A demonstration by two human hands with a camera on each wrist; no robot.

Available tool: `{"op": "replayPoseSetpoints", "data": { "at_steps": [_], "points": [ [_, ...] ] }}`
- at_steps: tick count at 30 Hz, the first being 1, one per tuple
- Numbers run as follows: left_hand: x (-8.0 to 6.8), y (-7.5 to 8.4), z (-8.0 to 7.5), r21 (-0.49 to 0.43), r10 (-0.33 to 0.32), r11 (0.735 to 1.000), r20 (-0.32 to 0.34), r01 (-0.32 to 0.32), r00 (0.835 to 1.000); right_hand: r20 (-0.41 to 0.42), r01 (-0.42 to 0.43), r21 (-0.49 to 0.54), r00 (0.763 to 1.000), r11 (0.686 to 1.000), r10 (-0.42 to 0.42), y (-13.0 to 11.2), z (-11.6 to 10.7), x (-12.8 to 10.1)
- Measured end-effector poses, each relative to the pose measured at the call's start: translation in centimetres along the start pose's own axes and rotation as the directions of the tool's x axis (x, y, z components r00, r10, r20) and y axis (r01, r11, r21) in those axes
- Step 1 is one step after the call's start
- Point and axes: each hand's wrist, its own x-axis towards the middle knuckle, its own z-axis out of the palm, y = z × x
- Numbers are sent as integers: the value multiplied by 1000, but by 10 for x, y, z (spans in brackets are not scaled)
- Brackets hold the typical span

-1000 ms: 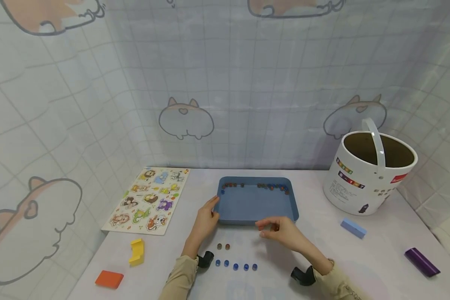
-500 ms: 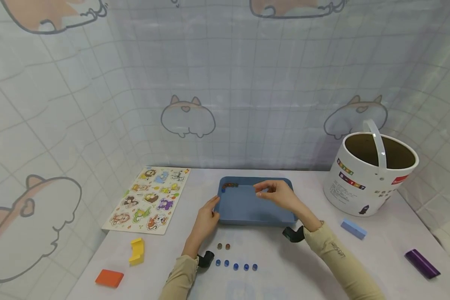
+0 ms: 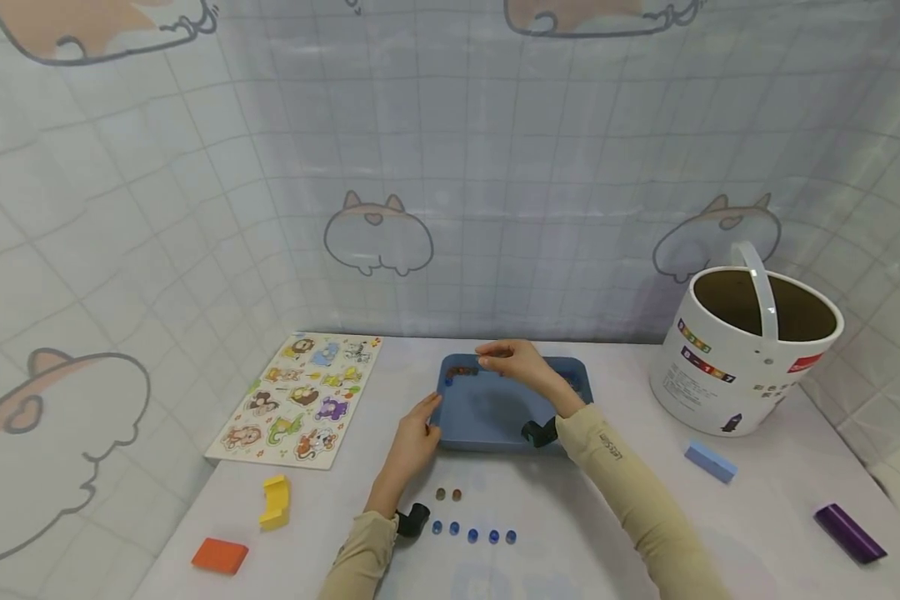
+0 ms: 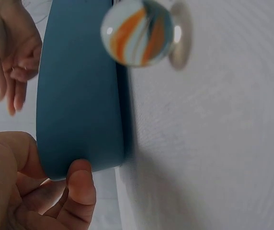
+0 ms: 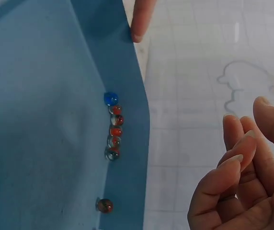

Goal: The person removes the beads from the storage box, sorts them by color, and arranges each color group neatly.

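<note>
Blue tray long axis left-right, left hand gripping.

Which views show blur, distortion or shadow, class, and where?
Head view: wide-angle bending curves the curtain grid; soft even light. Left wrist view: the orange-striped marble is blurred, its shadow beside it. Right wrist view: the marbles are sharp, the right hand soft.
</note>
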Motion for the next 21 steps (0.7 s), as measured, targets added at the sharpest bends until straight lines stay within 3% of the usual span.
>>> {"op": "replayPoseSetpoints", "data": {
  "at_steps": [10, 21],
  "points": [
    [-1, 0, -1, 10, 5, 1000, -7, -4, 1000, -5, -66, 72, 998, 995, 66, 10, 12, 27],
    [1, 0, 0, 31, 1, 1000, -4, 0, 1000, -29, -148, 47, 988, 988, 150, 23, 26, 45]
  ]
}}
